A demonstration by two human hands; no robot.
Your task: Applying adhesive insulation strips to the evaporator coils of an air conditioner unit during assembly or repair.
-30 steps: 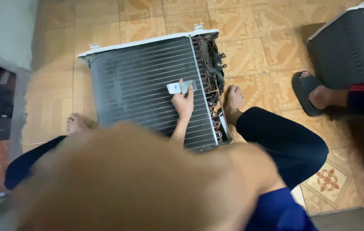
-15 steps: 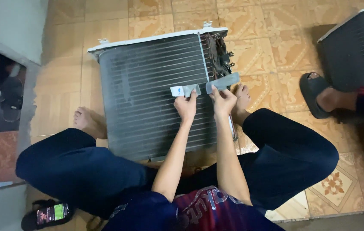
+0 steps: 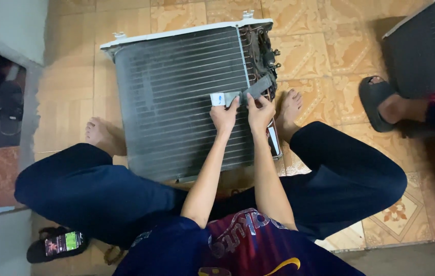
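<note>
A finned air-conditioner coil unit [image 3: 176, 102] in a white frame lies flat on the tiled floor between my knees. Copper pipes and fittings [image 3: 262, 48] run along its right side. My left hand [image 3: 224, 116] pinches the left end of a grey strip [image 3: 250, 91], where a small white label [image 3: 218, 98] sits. My right hand [image 3: 260, 112] grips the same strip further right, near the pipes. The strip rises at a slant toward the upper right.
Another person's foot in a dark sandal [image 3: 378, 105] stands at the right beside a second dark coil unit [image 3: 424, 48]. A phone [image 3: 64, 243] lies on a sandal at lower left. A wall and doorway [image 3: 3, 102] border the left.
The blurred arm that filled the view a second ago has gone. My right hand has joined the left on the grey strip, and both hold it against the coil.
</note>
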